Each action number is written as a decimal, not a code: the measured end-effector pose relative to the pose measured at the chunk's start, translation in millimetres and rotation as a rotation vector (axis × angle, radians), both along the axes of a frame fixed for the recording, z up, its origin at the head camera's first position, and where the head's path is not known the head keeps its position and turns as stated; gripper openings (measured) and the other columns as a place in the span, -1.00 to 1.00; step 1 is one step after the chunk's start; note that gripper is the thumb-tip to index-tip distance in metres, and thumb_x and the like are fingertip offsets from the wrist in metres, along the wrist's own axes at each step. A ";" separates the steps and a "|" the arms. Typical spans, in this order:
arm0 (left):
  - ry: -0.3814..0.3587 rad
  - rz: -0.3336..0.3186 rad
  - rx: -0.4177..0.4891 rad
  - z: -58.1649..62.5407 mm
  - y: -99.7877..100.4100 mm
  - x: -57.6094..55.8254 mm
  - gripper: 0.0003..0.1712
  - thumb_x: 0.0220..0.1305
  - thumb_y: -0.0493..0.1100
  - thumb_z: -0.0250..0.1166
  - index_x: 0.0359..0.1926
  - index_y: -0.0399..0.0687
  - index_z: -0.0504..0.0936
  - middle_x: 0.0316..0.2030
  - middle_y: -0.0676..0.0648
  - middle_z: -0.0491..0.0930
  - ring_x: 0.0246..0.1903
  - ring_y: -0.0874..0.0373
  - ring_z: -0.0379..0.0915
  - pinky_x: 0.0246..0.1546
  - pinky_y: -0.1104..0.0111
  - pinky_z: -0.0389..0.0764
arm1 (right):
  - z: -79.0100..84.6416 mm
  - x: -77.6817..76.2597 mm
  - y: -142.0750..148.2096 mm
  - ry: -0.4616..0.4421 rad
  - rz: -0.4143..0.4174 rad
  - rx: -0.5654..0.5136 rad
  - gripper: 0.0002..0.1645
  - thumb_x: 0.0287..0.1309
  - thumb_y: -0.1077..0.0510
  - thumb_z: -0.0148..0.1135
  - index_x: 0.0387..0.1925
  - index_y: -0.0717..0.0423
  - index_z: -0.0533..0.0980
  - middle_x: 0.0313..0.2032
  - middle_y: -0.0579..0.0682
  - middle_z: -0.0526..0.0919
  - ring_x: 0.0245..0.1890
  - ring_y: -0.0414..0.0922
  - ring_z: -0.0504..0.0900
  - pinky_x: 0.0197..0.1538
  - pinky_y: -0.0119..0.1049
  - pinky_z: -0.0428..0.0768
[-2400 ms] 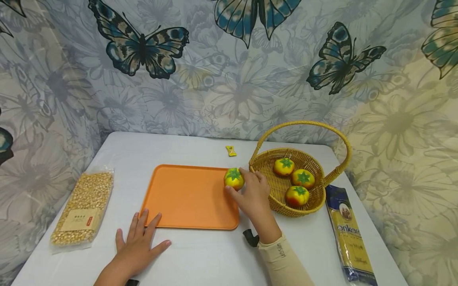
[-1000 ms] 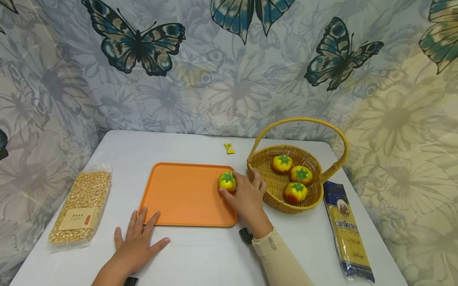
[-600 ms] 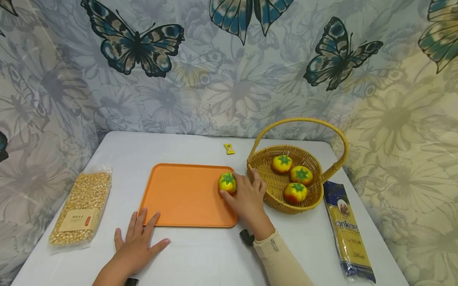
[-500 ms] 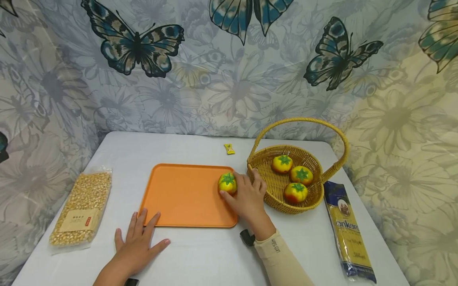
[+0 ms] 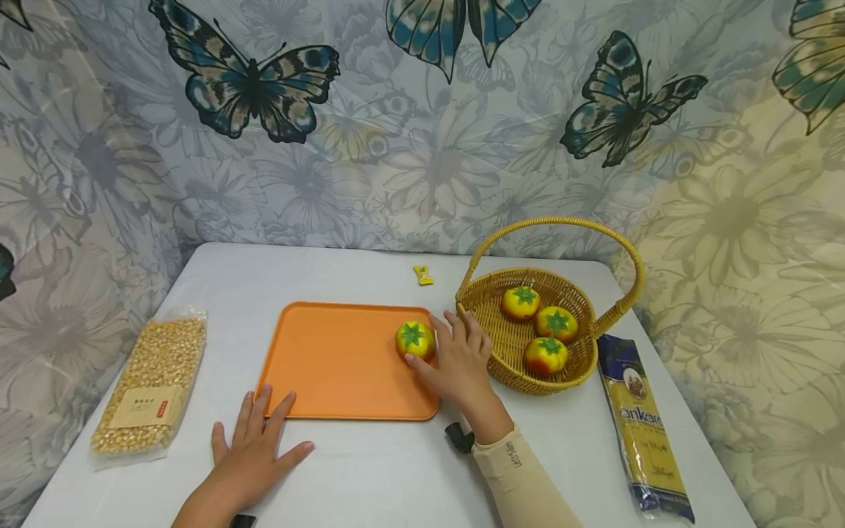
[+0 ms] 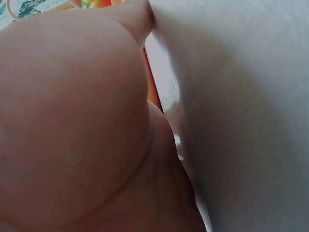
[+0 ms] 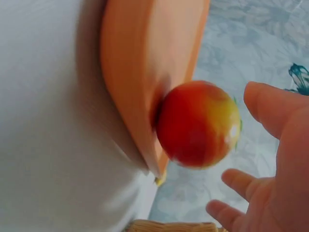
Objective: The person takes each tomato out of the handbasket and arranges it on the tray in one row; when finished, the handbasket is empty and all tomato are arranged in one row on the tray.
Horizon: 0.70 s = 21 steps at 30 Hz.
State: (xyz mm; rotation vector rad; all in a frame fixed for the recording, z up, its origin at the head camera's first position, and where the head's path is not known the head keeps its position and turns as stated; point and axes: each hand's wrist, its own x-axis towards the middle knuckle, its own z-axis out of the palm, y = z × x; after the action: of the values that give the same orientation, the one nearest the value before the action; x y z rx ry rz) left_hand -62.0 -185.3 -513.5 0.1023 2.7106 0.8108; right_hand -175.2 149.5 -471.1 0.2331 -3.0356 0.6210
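Observation:
A toy tomato point(image 5: 414, 340), yellow and red with a green leaf star on top, sits on the right end of an orange tray point(image 5: 343, 367). Beside it my right hand point(image 5: 460, 364) has thumb and fingers spread. The right wrist view shows a gap between those fingers and the tomato point(image 7: 198, 124). My left hand point(image 5: 253, 455) lies spread on the table, fingertips at the tray's near left edge. In the left wrist view, the left hand point(image 6: 72, 116) fills much of the frame. A wicker basket point(image 5: 502, 370) right of the tray holds three similar tomatoes point(image 5: 556, 323).
A bag of corn kernels point(image 5: 152, 381) lies at the left of the white table. To the basket's right is a blue and yellow packet point(image 5: 640, 429). One small yellow wrapped sweet point(image 5: 423, 275) lies behind the tray. The basket's tall handle point(image 5: 561, 221) arches up.
The right hand has carried the tomato slightly left onto the tray and let go of it; its fingers have spread and drawn back right. The left hand stays in place.

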 end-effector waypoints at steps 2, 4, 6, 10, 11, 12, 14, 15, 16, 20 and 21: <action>-0.004 0.001 0.001 0.3 -0.1 -0.2 0.17 0.36 0.55 0.19 0.69 0.00 0.06 0.66 -0.39 -0.43 0.60 -0.40 -0.68 0.19 -0.51 -0.79 | 2.8 0.1 0.7 -0.015 0.012 -0.005 0.02 0.31 -0.40 0.36 0.60 -0.04 0.28 0.59 0.17 0.15 0.62 0.26 -0.23 0.48 0.34 -0.19; -0.004 0.001 -0.001 0.4 -0.2 -0.4 0.16 0.37 0.55 0.19 0.69 0.00 0.05 0.66 -0.39 -0.43 0.59 -0.41 -0.68 0.19 -0.51 -0.79 | 5.8 0.1 1.7 -0.031 0.027 -0.007 0.02 0.32 -0.39 0.35 0.60 -0.03 0.28 0.60 0.18 0.13 0.62 0.27 -0.24 0.47 0.35 -0.19; 0.000 0.002 -0.003 0.5 -0.1 -0.7 0.16 0.36 0.55 0.19 0.69 -0.01 0.06 0.66 -0.40 -0.42 0.59 -0.42 -0.67 0.19 -0.51 -0.79 | 8.9 0.0 3.0 -0.046 0.044 -0.007 0.02 0.32 -0.39 0.35 0.61 -0.02 0.27 0.60 0.19 0.12 0.62 0.29 -0.25 0.47 0.37 -0.20; 0.010 0.004 -0.007 0.2 0.1 -1.1 0.17 0.36 0.55 0.19 0.68 -0.02 0.08 0.65 -0.42 -0.40 0.59 -0.44 -0.65 0.19 -0.52 -0.77 | 14.8 0.5 6.6 -0.074 0.062 -0.030 0.01 0.32 -0.37 0.36 0.61 -0.02 0.28 0.60 0.20 0.13 0.62 0.30 -0.26 0.47 0.39 -0.19; 0.011 0.005 -0.006 0.1 0.2 -1.1 0.17 0.35 0.55 0.19 0.68 -0.03 0.08 0.65 -0.42 -0.39 0.59 -0.44 -0.64 0.19 -0.53 -0.77 | 15.9 0.8 7.5 -0.082 0.063 -0.033 0.01 0.32 -0.37 0.36 0.61 -0.03 0.28 0.60 0.20 0.12 0.62 0.30 -0.26 0.47 0.40 -0.19; 0.009 0.004 -0.007 0.0 0.2 -1.1 0.17 0.35 0.56 0.19 0.68 -0.03 0.08 0.65 -0.42 -0.39 0.59 -0.44 -0.64 0.20 -0.53 -0.76 | 17.1 1.2 8.4 -0.089 0.064 -0.038 0.01 0.32 -0.37 0.36 0.61 -0.04 0.28 0.61 0.20 0.12 0.63 0.30 -0.26 0.47 0.40 -0.19; 0.007 0.004 -0.004 -0.2 0.2 -0.9 0.17 0.35 0.56 0.19 0.68 -0.03 0.08 0.65 -0.41 -0.40 0.59 -0.44 -0.64 0.19 -0.53 -0.77 | 19.3 2.0 9.8 -0.096 0.066 -0.045 0.01 0.33 -0.37 0.37 0.62 -0.05 0.27 0.61 0.20 0.11 0.63 0.29 -0.25 0.48 0.40 -0.17; 0.005 0.004 -0.004 -0.3 0.1 -0.7 0.17 0.35 0.56 0.19 0.68 -0.02 0.08 0.65 -0.41 -0.40 0.59 -0.43 -0.65 0.20 -0.53 -0.77 | 20.7 2.5 10.3 -0.101 0.068 -0.045 0.02 0.33 -0.37 0.36 0.62 -0.05 0.26 0.62 0.20 0.10 0.63 0.29 -0.24 0.49 0.40 -0.17; 0.003 0.004 -0.002 -0.4 0.0 -0.6 0.17 0.35 0.56 0.19 0.68 -0.02 0.08 0.66 -0.41 -0.40 0.59 -0.43 -0.65 0.20 -0.52 -0.77 | 22.0 2.9 10.8 -0.104 0.071 -0.049 0.02 0.33 -0.36 0.36 0.63 -0.05 0.25 0.62 0.20 0.10 0.63 0.29 -0.24 0.49 0.40 -0.17; -0.007 0.003 0.001 -0.8 -0.3 -0.1 0.18 0.35 0.57 0.18 0.69 -0.01 0.07 0.66 -0.39 -0.43 0.60 -0.41 -0.67 0.19 -0.51 -0.79 | 28.2 4.4 12.3 -0.109 0.083 -0.062 0.01 0.35 -0.34 0.35 0.63 -0.05 0.24 0.63 0.20 0.08 0.63 0.30 -0.20 0.49 0.40 -0.12; -0.007 0.004 0.002 -0.7 -0.4 -0.1 0.18 0.35 0.57 0.18 0.69 -0.01 0.07 0.66 -0.39 -0.43 0.60 -0.40 -0.68 0.19 -0.51 -0.79 | 29.4 4.4 12.8 -0.111 0.084 -0.063 0.01 0.35 -0.34 0.35 0.64 -0.05 0.23 0.63 0.20 0.07 0.63 0.30 -0.20 0.49 0.40 -0.11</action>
State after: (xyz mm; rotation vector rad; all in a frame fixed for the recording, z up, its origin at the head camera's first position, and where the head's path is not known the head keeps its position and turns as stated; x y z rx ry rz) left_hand -62.1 -185.6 -514.2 0.0945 2.7039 0.8133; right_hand -170.8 162.3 -441.7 0.3366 -3.1193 0.7586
